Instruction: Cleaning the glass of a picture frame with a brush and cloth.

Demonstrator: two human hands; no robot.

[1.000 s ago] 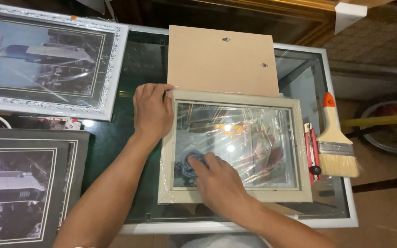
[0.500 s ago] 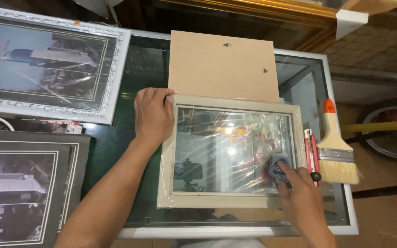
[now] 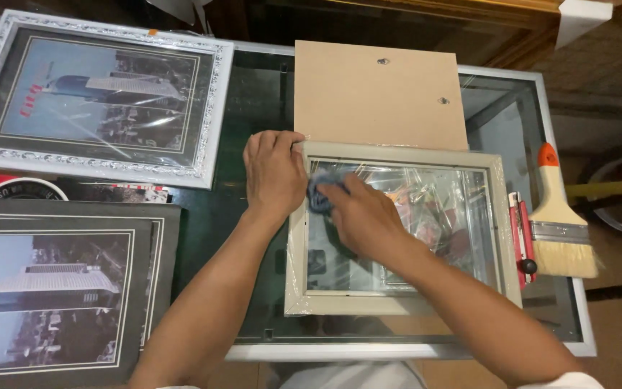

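Pressing a blue cloth point(image 3: 319, 194), the right hand point(image 3: 365, 216) grips it on the plastic-wrapped beige frame point(image 3: 397, 302).

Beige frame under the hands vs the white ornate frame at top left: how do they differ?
The beige frame has plain flat moulding; the white ornate frame has patterned silver-white moulding. The beige frame shows only bare reflective glass, while the white ornate frame holds a matted photo of a building. The left hand rests on the beige frame's corner and the right hand presses a blue cloth on its glass; the white ornate frame lies untouched. Both lie flat on the glass table.
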